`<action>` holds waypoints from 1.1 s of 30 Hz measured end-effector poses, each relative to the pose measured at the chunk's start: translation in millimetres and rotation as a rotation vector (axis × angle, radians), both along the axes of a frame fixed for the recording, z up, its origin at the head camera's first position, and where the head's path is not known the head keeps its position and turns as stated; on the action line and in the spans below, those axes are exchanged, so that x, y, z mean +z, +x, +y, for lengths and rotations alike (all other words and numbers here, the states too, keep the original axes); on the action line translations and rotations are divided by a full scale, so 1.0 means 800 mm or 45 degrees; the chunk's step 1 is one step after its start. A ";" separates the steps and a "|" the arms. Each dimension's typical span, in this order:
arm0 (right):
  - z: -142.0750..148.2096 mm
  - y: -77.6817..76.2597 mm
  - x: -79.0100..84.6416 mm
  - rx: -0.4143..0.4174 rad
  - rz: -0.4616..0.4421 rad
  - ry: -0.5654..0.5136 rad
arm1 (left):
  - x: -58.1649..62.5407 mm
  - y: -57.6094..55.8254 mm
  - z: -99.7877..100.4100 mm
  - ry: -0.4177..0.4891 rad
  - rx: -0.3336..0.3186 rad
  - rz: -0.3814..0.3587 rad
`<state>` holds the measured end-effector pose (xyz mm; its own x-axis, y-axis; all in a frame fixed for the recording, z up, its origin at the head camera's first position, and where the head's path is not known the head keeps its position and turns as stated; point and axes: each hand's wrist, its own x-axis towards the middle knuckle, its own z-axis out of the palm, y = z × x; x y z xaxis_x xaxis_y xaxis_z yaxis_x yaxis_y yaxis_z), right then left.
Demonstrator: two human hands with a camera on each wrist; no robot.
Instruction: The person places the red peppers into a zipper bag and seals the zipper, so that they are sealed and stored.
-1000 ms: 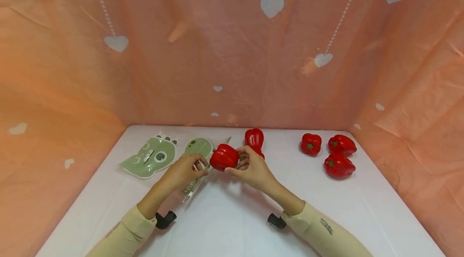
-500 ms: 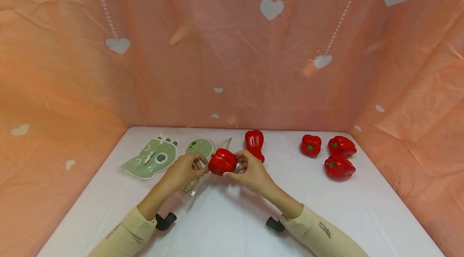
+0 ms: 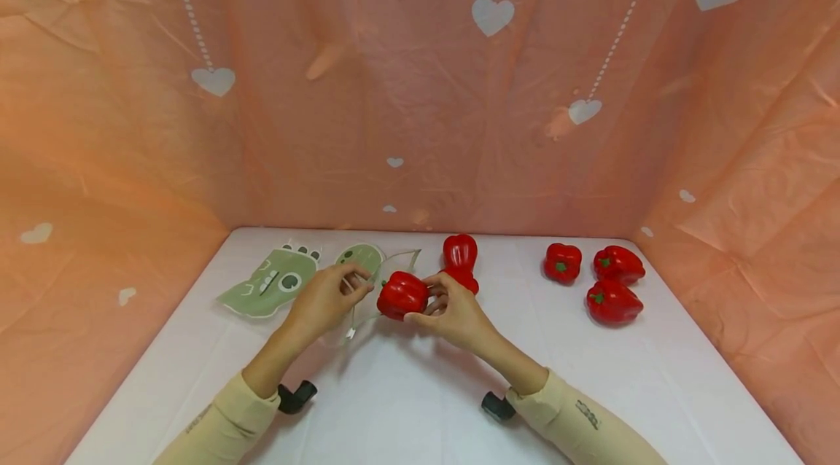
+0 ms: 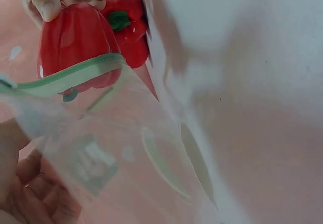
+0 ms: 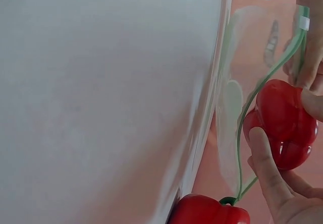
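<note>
My right hand point(image 3: 459, 310) grips a red bell pepper point(image 3: 402, 296) around its base, thumb on the near side. The pepper's green stem end points left, at the mouth of a clear zip bag point(image 3: 362, 259) with green print. My left hand point(image 3: 331, 296) pinches the bag by its mouth edge. In the left wrist view, the green zip strip point(image 4: 70, 75) crosses in front of the pepper's stem end. From the right wrist view, the bag's mouth point(image 5: 242, 133) gapes beside the pepper. Behind my right hand lie two more red peppers point(image 3: 460, 252), one partly hidden.
A second bag, green and shaped like a cartoon monster point(image 3: 275, 281), lies flat at the left. Several red peppers point(image 3: 613, 301) rest on the right of the white table point(image 3: 420, 407). Pink heart-patterned cloth point(image 3: 420, 122) encloses the back and sides.
My left hand has shifted slightly left and up, and the bag's mouth has spread wider. The pepper in my right hand has come down a little toward me.
</note>
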<state>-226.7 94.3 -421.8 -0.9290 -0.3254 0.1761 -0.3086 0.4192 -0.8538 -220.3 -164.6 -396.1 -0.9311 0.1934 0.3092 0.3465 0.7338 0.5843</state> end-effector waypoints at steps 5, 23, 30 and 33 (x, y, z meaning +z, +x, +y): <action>0.000 0.001 -0.001 0.028 -0.007 0.009 | 0.002 0.001 0.002 0.001 0.014 0.140; -0.016 -0.014 -0.006 0.030 -0.123 -0.023 | 0.000 0.000 0.005 0.255 -0.128 0.090; -0.026 -0.021 -0.008 0.013 -0.147 -0.059 | 0.000 0.000 0.007 0.280 -0.137 0.088; -0.029 -0.022 -0.009 -0.001 -0.161 -0.063 | 0.000 0.000 0.006 0.278 -0.138 0.100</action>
<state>-244.6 71.5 -429.2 -0.9452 -0.3183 0.0731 -0.1965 0.3757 -0.9057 -220.6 -159.6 -396.0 -0.8800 0.2112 0.4255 0.4670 0.5491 0.6931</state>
